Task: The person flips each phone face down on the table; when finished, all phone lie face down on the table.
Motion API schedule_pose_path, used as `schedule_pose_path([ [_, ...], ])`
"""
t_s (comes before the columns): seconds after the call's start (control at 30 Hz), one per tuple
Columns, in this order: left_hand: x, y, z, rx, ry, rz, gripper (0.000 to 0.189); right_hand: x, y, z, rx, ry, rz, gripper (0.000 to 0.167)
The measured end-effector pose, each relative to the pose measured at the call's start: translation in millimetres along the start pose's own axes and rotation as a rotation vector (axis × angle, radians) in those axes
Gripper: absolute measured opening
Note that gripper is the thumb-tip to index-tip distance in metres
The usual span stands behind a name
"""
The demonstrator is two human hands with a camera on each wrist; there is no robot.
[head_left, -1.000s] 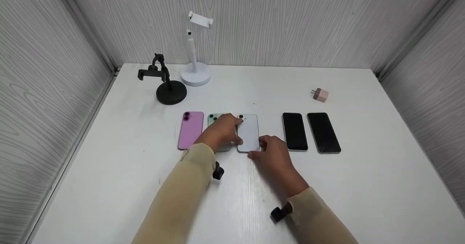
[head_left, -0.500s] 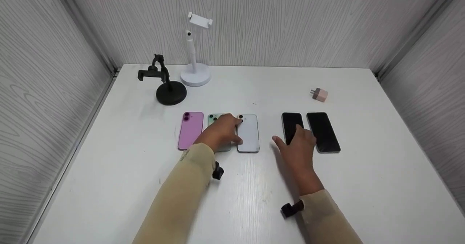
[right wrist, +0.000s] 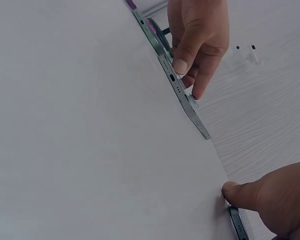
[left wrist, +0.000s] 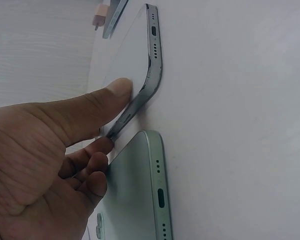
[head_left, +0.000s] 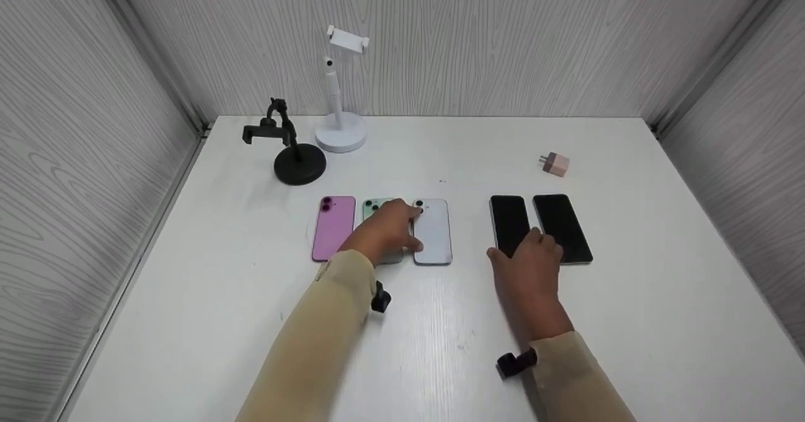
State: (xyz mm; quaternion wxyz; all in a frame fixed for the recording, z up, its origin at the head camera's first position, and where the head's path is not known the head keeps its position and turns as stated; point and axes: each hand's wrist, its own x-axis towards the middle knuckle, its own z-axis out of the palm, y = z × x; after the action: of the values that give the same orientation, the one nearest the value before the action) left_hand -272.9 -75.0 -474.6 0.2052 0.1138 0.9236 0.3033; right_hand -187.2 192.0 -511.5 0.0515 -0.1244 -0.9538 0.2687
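Observation:
My left hand [head_left: 385,228] lies across a green smartphone [left wrist: 132,185] and holds the left edge of a white smartphone [head_left: 434,236], which lies back up. In the left wrist view its thumb is on the phone's back near the edge, the other fingers curled beside it. My right hand [head_left: 531,271] grips the near end of a black smartphone [head_left: 508,217], lying screen up, with the thumb at its left side and fingers at its right. The hand hides that phone's near right corner. In the right wrist view only the thumb side of the right hand [right wrist: 277,200] shows.
A pink smartphone [head_left: 333,227] lies left of the green one, and a second black smartphone [head_left: 563,224] lies at the right. Behind stand a black phone stand [head_left: 300,165] and a white phone stand [head_left: 341,134]. A pink charger plug [head_left: 556,164] lies at the back right.
My right hand has left the near right corner of the white phone and moved right to the nearer black phone. The left hand has stayed at the white phone.

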Motion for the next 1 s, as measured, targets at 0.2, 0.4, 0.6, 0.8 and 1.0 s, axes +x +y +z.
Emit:
schedule_pose_path([
  [0.2, 2.8, -2.5, 1.4, -0.001, -0.008, 0.001, 0.086, 5.2, 3, -1, 0.042, -0.003, 0.026, 0.1],
  [0.4, 4.5, -4.2, 2.1, -0.011, -0.002, -0.004, 0.086, 11.0, 4, 3, 0.144, 0.016, 0.092, 0.101],
  [0.6, 3.3, -2.7, 1.2, 0.01, -0.007, -0.001, 0.085, 12.6, 2, 5, 0.174, 0.028, 0.125, 0.102],
  [0.8, 1.3, -0.7, -0.3, -0.014, -0.014, -0.016, 0.085, 11.7, 0, 6, 0.214, 0.017, 0.132, 0.104],
  [1.0, 1.7, -1.4, 0.0, 0.006, -0.012, -0.001, 0.084, 10.6, 1, 6, 0.319, -0.003, 0.143, 0.102],
])
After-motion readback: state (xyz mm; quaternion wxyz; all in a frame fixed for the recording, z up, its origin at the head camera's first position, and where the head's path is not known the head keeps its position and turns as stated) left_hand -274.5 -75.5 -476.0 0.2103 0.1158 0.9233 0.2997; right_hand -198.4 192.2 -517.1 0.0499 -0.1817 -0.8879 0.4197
